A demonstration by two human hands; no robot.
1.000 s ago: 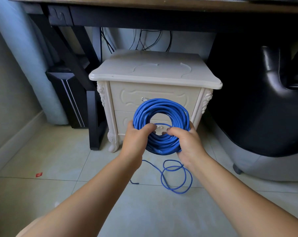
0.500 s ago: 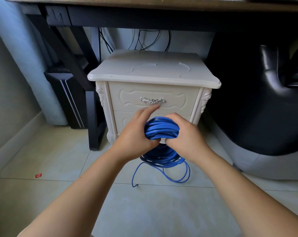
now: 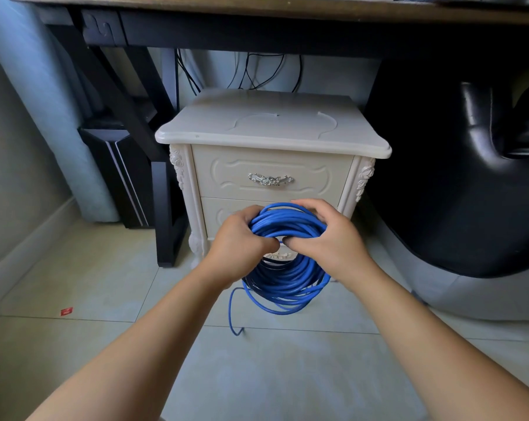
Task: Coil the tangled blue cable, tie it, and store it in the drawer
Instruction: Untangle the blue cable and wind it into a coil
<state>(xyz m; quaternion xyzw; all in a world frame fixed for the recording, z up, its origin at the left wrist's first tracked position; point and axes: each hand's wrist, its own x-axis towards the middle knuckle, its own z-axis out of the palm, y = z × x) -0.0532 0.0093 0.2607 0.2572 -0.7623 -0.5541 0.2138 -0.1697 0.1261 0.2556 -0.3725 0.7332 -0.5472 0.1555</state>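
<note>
1. The blue cable (image 3: 287,281) is hanging as a coil in front of the white nightstand's (image 3: 272,132) lower drawer (image 3: 220,211), its loose end (image 3: 231,314) trailing down to the tiled floor (image 3: 105,284).
2. The left hand (image 3: 242,241) is gripping the coil's top from the left, fingers curled round the strands. The right hand (image 3: 327,241) is clamping the same bundle from the right, thumbs nearly meeting.
3. Both drawers are sitting closed, the upper drawer (image 3: 226,177) showing a silver handle (image 3: 270,179).
4. A red scrap (image 3: 66,311) is lying on the floor at far left; any print on it is probably too small to read.
</note>
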